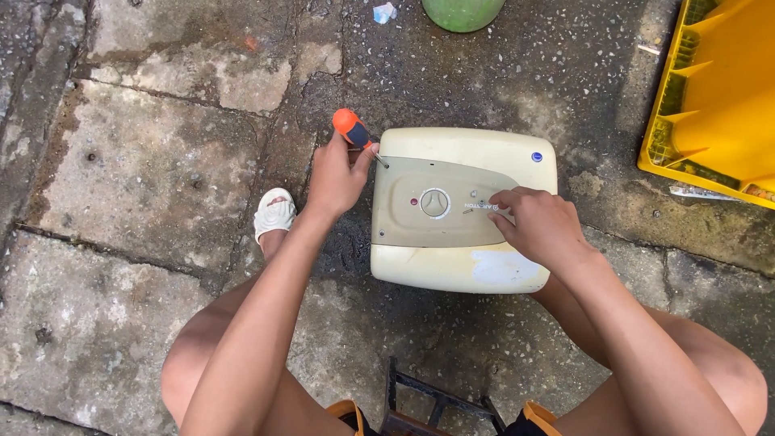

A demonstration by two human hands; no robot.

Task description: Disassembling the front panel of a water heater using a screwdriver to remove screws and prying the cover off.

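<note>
- A dark metal frame (pixel 440 397) is showing at the bottom edge, between the person's bent knees.
- The right hand (pixel 539 224) is resting on the grey-beige front panel (pixel 440 206) of a cream box-shaped appliance (pixel 464 208), fingers curled and bunched narrowly, tips pressing on the panel near a small fitting right of the round dial (pixel 434 203); whether they are pinching anything cannot be told.
- The appliance is lying flat on the wet paving (pixel 145 169), directly in front of the person, with a worn pale patch on its near edge.
- The left hand (pixel 337 173) is gripping a screwdriver (pixel 355 131) with an orange handle, fingers wrapped closed around it, and its tip is touching the panel's upper left corner.
- A foot in a white sandal (pixel 274 215) is standing just left of the appliance, below the left hand.
- A yellow plastic crate (pixel 714 89) is sitting well apart at the far right.
- A green rounded object (pixel 462 12) is lying at the top edge, beyond the appliance.
</note>
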